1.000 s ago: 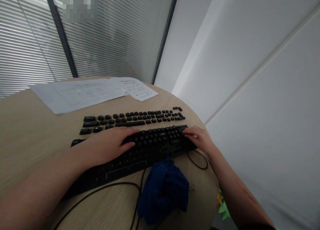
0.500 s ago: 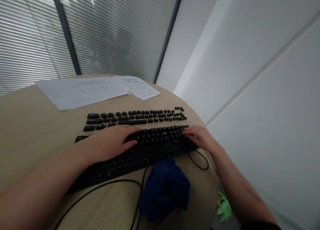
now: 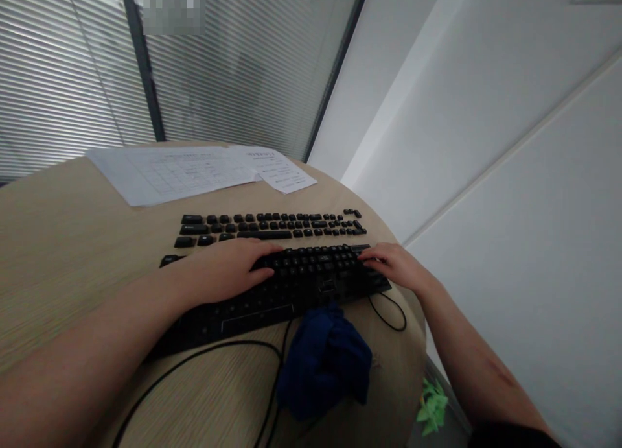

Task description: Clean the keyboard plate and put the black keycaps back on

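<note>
A black keyboard [image 3: 257,305] lies on the wooden table [image 3: 78,240], with keycaps on its far right part and bare key positions nearer and to the left. Over its left part rests my left hand [image 3: 230,266], thumb and fingers apart, nothing seen between them. At the keyboard's right end, the fingertips of my right hand [image 3: 391,263] are drawn together on the keys; anything they hold is too small to tell. Beyond the keyboard, loose black keycaps [image 3: 265,235] lie in rows.
A crumpled blue cloth [image 3: 323,364] sits in front of the keyboard, beside a black cable [image 3: 223,343]. Printed papers [image 3: 179,172] lie at the table's far side. A white wall [image 3: 510,208] stands to the right, and a green plant [image 3: 431,406] shows below the table edge.
The view has shifted slightly, so the table's contents sit a little further right. Both hands keep nearly the same places on the keyboard.
</note>
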Demonstrator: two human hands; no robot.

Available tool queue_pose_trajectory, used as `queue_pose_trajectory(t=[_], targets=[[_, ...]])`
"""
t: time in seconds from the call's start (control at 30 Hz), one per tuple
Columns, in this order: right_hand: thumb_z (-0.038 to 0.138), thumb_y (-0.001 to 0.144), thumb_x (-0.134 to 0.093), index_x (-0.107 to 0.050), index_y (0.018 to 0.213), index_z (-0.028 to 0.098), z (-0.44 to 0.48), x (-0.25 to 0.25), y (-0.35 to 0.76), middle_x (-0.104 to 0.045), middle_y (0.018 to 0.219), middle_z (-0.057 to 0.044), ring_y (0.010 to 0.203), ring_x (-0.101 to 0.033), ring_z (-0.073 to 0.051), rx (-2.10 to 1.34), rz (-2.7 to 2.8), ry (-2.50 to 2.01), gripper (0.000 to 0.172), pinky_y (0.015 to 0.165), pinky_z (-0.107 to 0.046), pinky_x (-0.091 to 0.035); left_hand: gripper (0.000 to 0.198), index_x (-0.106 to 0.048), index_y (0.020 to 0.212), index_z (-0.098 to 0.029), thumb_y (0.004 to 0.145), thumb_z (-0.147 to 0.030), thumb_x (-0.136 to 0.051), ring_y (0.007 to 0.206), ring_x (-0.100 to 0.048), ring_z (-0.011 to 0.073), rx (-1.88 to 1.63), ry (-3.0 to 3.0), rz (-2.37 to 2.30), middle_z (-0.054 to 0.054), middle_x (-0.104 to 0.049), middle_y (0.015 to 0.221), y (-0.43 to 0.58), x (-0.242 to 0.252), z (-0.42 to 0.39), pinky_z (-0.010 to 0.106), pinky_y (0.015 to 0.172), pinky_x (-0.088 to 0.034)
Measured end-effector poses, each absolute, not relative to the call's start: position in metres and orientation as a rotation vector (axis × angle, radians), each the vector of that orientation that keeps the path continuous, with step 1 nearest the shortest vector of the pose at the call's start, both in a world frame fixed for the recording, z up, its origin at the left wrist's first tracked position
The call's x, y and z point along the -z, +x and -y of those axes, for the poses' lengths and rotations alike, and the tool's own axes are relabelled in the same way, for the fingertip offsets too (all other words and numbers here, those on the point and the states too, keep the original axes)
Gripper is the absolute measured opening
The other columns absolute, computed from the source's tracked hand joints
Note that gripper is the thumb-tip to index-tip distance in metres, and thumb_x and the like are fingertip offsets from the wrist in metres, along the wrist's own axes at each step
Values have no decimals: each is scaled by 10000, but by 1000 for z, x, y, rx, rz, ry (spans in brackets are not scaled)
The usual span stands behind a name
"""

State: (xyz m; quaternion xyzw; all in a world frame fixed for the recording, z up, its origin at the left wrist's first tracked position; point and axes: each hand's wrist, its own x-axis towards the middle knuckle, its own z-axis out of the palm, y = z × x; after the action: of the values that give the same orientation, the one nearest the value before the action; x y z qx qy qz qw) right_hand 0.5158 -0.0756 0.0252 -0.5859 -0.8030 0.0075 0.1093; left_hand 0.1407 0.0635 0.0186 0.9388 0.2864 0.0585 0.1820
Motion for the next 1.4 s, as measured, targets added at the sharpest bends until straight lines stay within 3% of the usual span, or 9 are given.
queue_pose_trajectory(t=[0.13,0.63,0.83,1.13,1.4], targets=[[247,956,-605,-735,1190,247,77,-22,517,-783,1066,-49,872,-733,-186,-55,2288,-1736,268,821,-324,-581,558,-583,1443,-271,914,-438,-524,1276,-614,299,-182,2649,-800,78,-649,1407,141,-17,-64,442,1119,-437],[194,956,-608,-769,1058,257,81,-19,518,-766,915,-50,826,-695,-201,224,2400,-1829,202,753,-325,-535,552,-602,1426,-275,906,-447,-538,1258,-625,308,-202,2634,-783,86,-668,1377,140,-16,-65,443,1102,-445],[159,971,-556,-764,1072,259,84,-13,517,-782,1082,-49,966,-715,-223,236,2399,-1701,252,845,-380,-576,553,-585,1444,-277,919,-440,-528,1261,-625,304,-172,2640,-802,85,-659,1391,141,-19,-64,448,1111,-443],[101,933,-531,-776,1082,246,94,9,499,-763,1172,-59,1029,-735,-234,364,2253,-1730,321,907,-416,-613,552,-592,1437,-288,911,-445,-540,1277,-616,308,-220,2623,-774,70,-653,1403,139,-16,-66,460,1121,-435],[219,964,-588,-773,1070,255,96,23,504,-783,1089,-58,1002,-747,-239,371,2041,-1732,216,889,-411,-624,559,-592,1436,-276,908,-445,-530,1255,-629,310,-202,2634,-785,83,-656,1398,140,-16,-66,458,1107,-446]])
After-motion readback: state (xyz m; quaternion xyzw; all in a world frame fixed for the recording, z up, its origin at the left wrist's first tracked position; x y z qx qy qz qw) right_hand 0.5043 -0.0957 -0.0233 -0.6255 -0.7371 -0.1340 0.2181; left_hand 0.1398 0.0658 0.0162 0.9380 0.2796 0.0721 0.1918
